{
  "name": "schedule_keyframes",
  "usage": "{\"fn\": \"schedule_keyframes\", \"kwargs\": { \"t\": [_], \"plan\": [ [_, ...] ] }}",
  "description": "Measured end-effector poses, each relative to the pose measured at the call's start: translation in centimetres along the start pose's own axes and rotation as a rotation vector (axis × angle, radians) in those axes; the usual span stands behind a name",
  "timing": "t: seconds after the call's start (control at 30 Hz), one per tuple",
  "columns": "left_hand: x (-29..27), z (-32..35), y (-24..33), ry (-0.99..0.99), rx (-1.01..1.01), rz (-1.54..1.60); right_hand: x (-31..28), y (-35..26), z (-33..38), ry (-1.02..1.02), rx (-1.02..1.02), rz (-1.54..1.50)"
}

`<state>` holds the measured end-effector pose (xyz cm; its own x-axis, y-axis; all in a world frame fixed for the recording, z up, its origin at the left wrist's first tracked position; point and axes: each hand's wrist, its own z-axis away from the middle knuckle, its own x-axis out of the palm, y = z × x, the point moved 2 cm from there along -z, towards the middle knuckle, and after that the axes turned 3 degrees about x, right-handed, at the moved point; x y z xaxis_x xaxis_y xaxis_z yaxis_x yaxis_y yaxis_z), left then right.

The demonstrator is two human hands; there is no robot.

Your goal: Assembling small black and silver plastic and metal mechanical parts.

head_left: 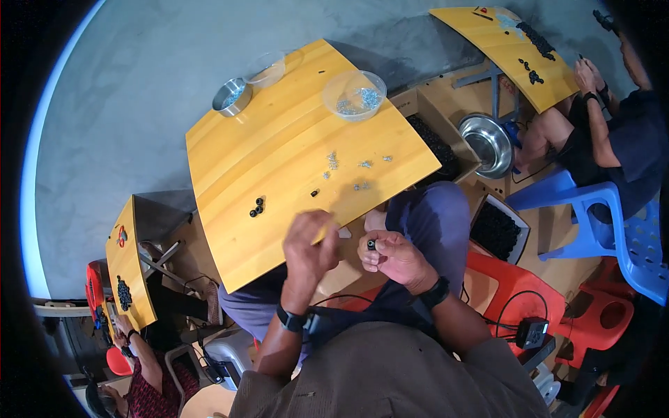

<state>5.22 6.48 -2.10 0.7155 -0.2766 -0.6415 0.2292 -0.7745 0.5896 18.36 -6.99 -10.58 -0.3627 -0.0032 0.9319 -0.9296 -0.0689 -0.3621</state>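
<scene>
My right hand (394,256) is closed around a small black ring-shaped part (371,244) held at its fingertips, just below the near edge of the yellow wooden table (279,153). My left hand (309,242) is curled over the table's near edge beside it; what its fingers hold is hidden. On the table lie a cluster of small black rings (257,207), one loose black piece (315,193) and scattered small silver screws (355,171).
A clear plastic bowl of screws (355,95), a metal bowl (232,97) and an empty clear bowl (265,68) stand at the table's far edge. Boxes of black parts (496,230) and a steel basin (486,145) sit right. Other people work at neighbouring tables.
</scene>
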Motion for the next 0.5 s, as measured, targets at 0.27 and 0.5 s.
{"fn": "schedule_keyframes", "kwargs": {
  "t": [0.27, 0.5],
  "plan": [
    [1.6, -2.6, -7.3, -0.037, -0.116, -0.206, -0.5, -0.5, 0.0, -0.055, -0.047, -0.04],
    [1.1, -1.9, -6.3, -0.058, -0.135, -0.104, 0.2, 0.0, 0.0, -0.011, -0.034, -0.008]
  ]
}}
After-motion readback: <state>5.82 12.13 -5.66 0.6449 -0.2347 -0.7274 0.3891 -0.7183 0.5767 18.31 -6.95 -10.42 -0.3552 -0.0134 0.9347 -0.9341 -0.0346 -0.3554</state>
